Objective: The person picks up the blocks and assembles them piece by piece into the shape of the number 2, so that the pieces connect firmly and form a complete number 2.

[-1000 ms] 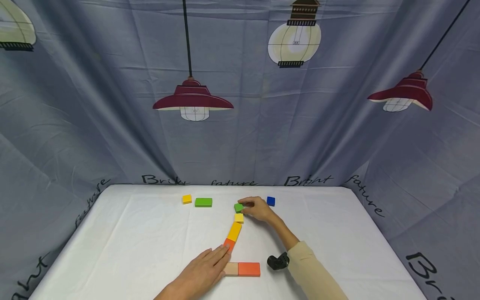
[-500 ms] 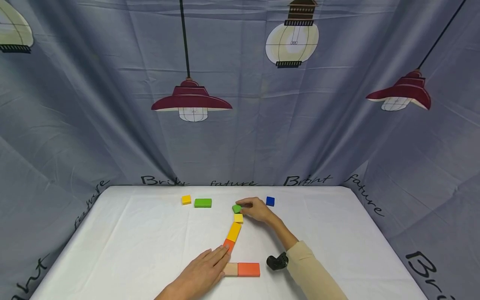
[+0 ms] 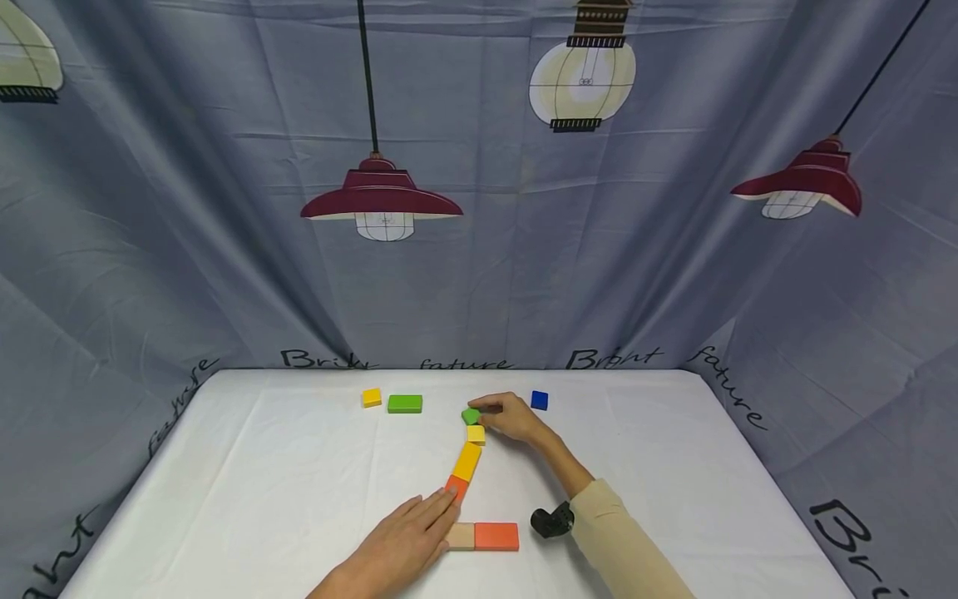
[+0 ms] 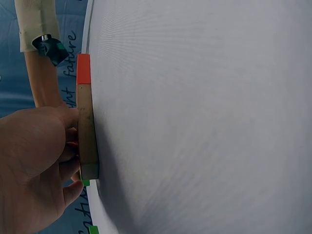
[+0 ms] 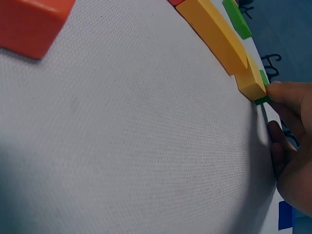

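My right hand [image 3: 509, 416] pinches a small green block [image 3: 470, 416] between thumb and fingers at the top of a row of blocks. Below that block lie a pale yellow block [image 3: 476, 435], a longer yellow block [image 3: 467, 462] and an orange block [image 3: 457, 485], end to end on a slant. My left hand [image 3: 404, 541] lies with straight fingers, their tips on the orange block. It partly covers a plain wooden block [image 3: 462, 537], which sits end to end with an orange-red block [image 3: 496, 537]. In the left wrist view the thumb is against the wooden block [image 4: 87, 131].
A yellow block [image 3: 372, 398] and a long green block [image 3: 405, 404] lie toward the back left of the white table [image 3: 247, 499]. A blue block [image 3: 540, 400] sits just right of my right hand. A black device [image 3: 552, 522] is on my right wrist.
The small green block has turned and shifted slightly left, with my right hand moving along with it. My left hand and the other blocks stay where they were.
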Available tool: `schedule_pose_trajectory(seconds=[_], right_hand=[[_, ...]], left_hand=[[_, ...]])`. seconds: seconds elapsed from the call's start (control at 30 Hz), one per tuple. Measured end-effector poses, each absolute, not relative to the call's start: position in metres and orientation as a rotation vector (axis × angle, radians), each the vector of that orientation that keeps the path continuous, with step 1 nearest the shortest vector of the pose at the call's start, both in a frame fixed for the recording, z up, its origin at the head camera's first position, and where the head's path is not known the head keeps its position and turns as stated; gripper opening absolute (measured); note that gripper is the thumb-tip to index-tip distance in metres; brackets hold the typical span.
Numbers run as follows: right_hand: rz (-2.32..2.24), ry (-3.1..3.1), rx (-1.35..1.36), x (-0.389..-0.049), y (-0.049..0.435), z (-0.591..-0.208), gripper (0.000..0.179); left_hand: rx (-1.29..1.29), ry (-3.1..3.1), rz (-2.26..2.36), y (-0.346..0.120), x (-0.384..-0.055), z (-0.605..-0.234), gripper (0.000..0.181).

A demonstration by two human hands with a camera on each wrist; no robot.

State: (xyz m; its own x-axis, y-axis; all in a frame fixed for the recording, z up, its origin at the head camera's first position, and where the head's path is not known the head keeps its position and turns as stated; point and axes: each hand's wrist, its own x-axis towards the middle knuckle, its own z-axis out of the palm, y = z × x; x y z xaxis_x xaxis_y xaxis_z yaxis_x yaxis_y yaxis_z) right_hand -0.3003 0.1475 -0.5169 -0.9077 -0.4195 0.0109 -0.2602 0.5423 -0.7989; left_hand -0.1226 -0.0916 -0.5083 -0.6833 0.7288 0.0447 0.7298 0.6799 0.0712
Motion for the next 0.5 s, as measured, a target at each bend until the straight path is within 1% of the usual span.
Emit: schedule_pose_trajectory(seconds=[0.5], right_hand=[[-1.359, 2.623, -0.539, -0.2993, 0.1500, -0.5158, 0.035]], left_hand=[[-1.234, -2.847, -0.130, -0.0914, -0.1225, -0.5084, 0.051]])
